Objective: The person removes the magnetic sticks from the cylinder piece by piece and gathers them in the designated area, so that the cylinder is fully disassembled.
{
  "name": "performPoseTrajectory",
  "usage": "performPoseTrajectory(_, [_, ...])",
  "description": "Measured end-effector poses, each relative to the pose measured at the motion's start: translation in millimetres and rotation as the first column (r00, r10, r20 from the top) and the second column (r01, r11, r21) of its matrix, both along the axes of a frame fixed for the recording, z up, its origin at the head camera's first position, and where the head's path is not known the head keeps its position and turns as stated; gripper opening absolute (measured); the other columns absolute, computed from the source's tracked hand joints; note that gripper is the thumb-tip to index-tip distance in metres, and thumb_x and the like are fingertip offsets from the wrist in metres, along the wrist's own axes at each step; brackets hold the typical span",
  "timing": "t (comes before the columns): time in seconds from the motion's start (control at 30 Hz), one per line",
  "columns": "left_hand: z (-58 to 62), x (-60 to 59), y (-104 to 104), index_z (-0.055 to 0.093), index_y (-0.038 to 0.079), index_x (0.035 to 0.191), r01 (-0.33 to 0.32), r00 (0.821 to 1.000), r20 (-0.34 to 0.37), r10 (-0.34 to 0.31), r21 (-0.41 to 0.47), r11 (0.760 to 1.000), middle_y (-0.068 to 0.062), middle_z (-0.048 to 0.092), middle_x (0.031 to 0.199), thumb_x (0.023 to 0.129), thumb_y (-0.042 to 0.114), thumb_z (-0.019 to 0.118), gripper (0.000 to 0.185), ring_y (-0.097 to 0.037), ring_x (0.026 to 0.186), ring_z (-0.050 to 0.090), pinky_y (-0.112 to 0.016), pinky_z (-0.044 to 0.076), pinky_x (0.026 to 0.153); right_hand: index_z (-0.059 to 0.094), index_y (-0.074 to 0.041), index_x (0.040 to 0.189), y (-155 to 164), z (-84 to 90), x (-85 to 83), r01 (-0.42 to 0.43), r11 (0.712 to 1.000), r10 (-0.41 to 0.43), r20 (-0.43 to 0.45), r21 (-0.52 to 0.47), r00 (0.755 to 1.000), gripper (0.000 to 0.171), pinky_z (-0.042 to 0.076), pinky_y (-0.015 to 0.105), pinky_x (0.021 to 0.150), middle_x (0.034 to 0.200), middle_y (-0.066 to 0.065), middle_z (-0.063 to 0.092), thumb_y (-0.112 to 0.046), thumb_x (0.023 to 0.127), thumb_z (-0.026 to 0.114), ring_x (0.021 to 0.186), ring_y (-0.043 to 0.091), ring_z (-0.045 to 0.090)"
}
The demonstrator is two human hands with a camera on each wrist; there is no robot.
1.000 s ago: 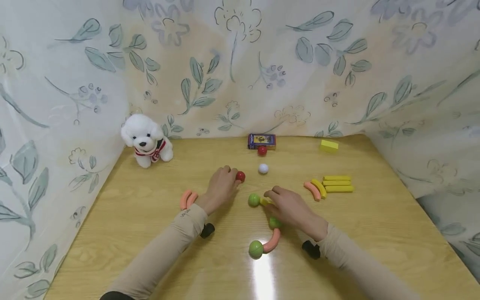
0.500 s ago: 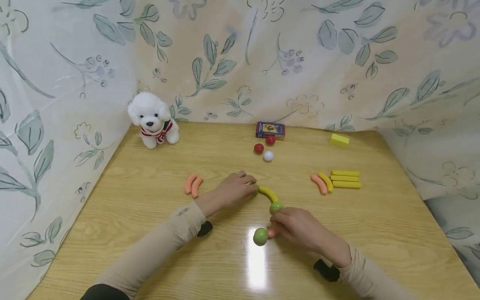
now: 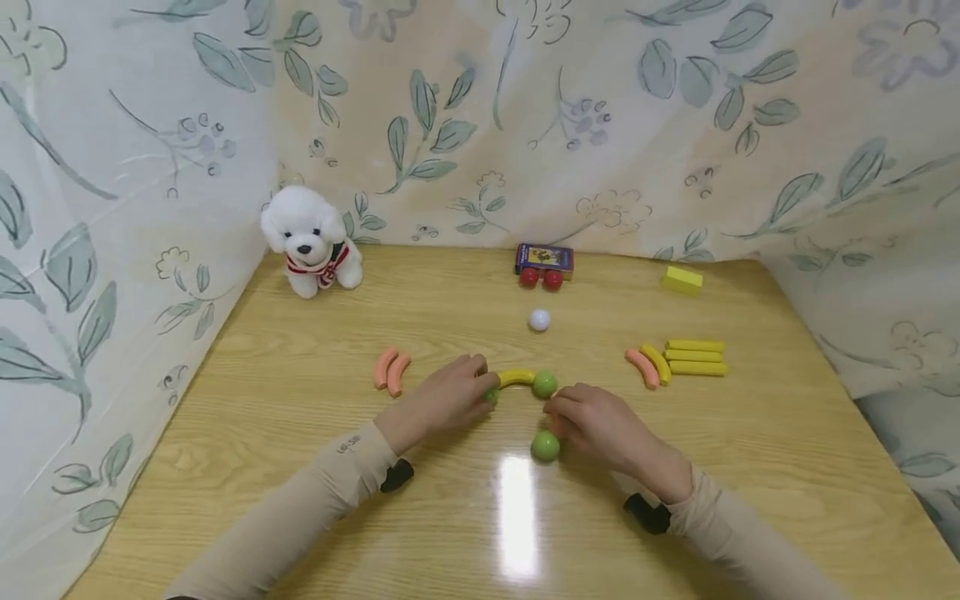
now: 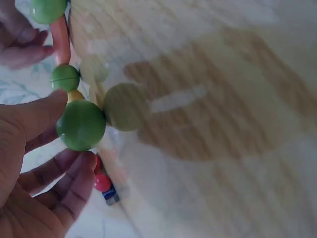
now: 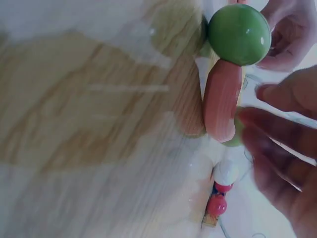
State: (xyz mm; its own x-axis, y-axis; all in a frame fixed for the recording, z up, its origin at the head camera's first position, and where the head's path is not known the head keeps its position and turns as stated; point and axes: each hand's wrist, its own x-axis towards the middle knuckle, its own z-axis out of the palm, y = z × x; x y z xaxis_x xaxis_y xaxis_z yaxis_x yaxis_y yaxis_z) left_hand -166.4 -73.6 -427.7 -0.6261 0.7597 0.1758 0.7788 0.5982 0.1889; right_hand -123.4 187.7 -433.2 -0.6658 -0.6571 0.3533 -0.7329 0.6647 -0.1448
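Observation:
My left hand (image 3: 447, 398) pinches a green ball (image 4: 81, 125) between thumb and fingers. From that ball a yellow curved stick (image 3: 517, 377) reaches right to a second green ball (image 3: 545, 384). Below it, my right hand (image 3: 603, 427) has its fingertips at an orange curved stick (image 5: 223, 99), which its fingers mostly cover in the head view. In the right wrist view, thumb and fingers are spread beside the stick, not closed round it. A third green ball (image 3: 545, 446) touches the stick's near end. Whether the pieces are joined I cannot tell.
Two red balls (image 3: 529, 277) touch a small blue box (image 3: 545, 257) at the back; a white ball (image 3: 539, 320) lies before them. A plush dog (image 3: 307, 242) stands back left. Orange sticks (image 3: 398, 375) lie left; yellow sticks (image 3: 696, 356) and a yellow block (image 3: 682, 280) are right.
The red ball by my left hand has rolled back beside the other one. My left hand has come to the green ball. The yellow stick has swung level, and my right hand has shifted to the orange stick.

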Motion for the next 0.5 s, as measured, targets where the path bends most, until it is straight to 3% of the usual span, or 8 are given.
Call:
performPoseTrajectory(0.13, [-1.4,-1.1,6,0.065,0.009,0.101,0.015,0.999,0.041,-0.016,0.034,0.999,-0.003,0.055,0.094,0.090,0.013,0.069,0.012,-0.016,0.084,0.051,-0.028,0.046,0.074,0.072,-0.008,0.101,-12,1.3,-7.0,0.088,0.995,-0.091,-0.061,-0.051,0.994,0.022,0.050,0.028,0.065,0.088,0.000,0.064,-0.004,0.079,0.073,0.077,0.014,0.058])
performPoseTrajectory(0.27, [-0.9,-0.2,15,0.065,0.007,0.104,0.029,0.999,0.044,-0.030,0.037,0.999,-0.005,0.057,0.097,0.088,0.012,0.069,0.017,-0.017,0.085,0.054,-0.028,0.048,0.074,0.073,-0.007,0.100,-24,-1.4,-16.1,0.187,0.982,-0.187,-0.103,-0.018,0.977,0.025,0.049,0.029,0.063,0.085,0.003,0.063,-0.017,0.079,0.080,0.075,0.018,0.057])
performPoseTrajectory(0.5, [0.1,0.2,27,0.066,0.008,0.103,0.033,0.999,0.042,-0.033,0.002,0.999,-0.003,0.056,0.093,0.089,0.015,0.070,0.017,-0.014,0.081,0.052,-0.025,0.045,0.071,0.071,-0.012,0.076,-28,-9.0,-27.5,0.313,0.943,-0.297,-0.139,0.112,0.945,0.014,0.045,0.029,0.056,0.071,0.002,0.055,-0.022,0.079,0.081,0.065,0.018,0.049])
